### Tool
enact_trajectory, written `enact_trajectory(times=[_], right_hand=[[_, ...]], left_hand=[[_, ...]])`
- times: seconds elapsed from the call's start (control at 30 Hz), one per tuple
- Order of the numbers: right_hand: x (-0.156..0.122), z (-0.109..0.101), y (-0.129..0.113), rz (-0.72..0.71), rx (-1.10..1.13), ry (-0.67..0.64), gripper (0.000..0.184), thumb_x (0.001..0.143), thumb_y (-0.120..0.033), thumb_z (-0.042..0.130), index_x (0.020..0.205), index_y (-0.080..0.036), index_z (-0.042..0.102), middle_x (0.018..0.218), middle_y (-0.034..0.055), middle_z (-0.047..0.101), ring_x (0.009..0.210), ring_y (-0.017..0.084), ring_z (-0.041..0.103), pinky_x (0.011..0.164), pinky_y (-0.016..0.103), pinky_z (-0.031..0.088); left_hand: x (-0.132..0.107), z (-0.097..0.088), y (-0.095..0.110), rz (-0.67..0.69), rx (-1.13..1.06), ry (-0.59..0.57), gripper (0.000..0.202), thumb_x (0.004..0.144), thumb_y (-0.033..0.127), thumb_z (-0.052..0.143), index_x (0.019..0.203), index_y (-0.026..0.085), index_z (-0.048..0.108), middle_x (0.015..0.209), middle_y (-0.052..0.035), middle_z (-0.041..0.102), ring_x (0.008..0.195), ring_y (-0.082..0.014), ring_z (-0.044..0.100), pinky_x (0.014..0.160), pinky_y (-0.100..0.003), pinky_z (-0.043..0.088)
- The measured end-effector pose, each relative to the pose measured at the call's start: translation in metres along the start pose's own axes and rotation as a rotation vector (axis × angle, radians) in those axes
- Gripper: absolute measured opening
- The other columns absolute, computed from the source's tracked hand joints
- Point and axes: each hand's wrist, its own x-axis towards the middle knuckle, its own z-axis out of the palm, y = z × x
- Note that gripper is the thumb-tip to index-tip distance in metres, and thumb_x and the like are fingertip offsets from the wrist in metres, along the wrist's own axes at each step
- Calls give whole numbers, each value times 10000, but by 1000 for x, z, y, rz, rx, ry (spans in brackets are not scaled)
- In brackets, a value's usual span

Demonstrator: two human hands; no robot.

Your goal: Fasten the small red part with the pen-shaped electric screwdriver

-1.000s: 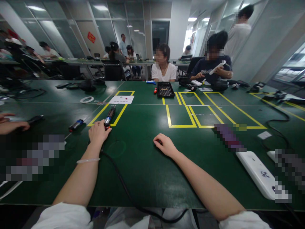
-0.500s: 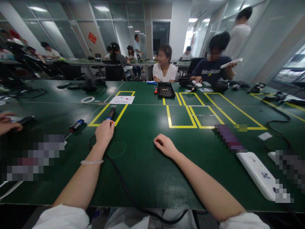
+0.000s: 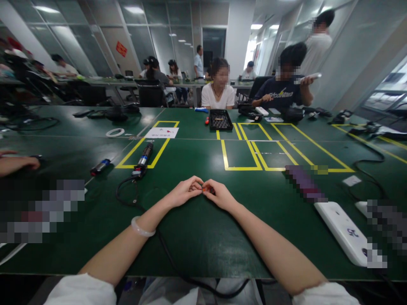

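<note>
My left hand [image 3: 187, 191] and my right hand [image 3: 220, 195] meet fingertip to fingertip just above the green table [image 3: 197, 237]. Between the tips shows a small orange piece [image 3: 204, 190], pinched by my left fingers at its left side. The curled right fingers close round a small dark thing beside it, mostly hidden. Further left lies a black cylindrical tool [image 3: 145, 155] with a blue band and a red part at its near end, inside a yellow taped outline. From it a black cable [image 3: 165, 250] runs under my left forearm and off the near edge.
A second short cylinder [image 3: 100, 167] lies at left, near another person's hand [image 3: 22, 164]. A paper sheet [image 3: 163, 132], a white ring [image 3: 115, 132] and a black tray [image 3: 220, 120] lie farther back. At right is a long white power bank-like case [image 3: 340, 233]. People sit opposite.
My left hand has moved right from the black tool to my right hand, bringing the orange piece. The tool's near end is now uncovered. My right hand has stayed nearly in place.
</note>
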Motion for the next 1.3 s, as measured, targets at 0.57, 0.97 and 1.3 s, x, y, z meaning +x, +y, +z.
enact_trajectory(times=[0.57, 0.97, 1.3], right_hand=[[3, -2, 1, 169, 307, 20, 183, 859, -346, 606, 895, -168, 588, 765, 4, 645, 658, 113, 575, 639, 239, 460], [4, 2, 10, 175, 459, 50, 269, 802, -366, 682, 961, -176, 578, 802, 0, 634, 662, 108, 570, 629, 239, 467], [4, 0, 6, 200, 372, 39, 230, 824, -369, 648, 920, -170, 584, 776, -7, 600, 640, 99, 514, 616, 231, 423]], left_hand=[[-5, 2, 11, 58, 145, 59, 255, 914, 407, 503, 1051, 199, 554, 879, -22, 703, 807, -159, 664, 765, -273, 487], [-4, 5, 8, 95, 188, 125, 233, 883, 399, 560, 1000, 201, 595, 958, -33, 704, 879, -170, 665, 797, -272, 497], [-6, -55, -14, -12, 670, 396, 414, 949, 482, 370, 1159, 204, 594, 1214, -75, 632, 1123, -230, 573, 981, -358, 421]])
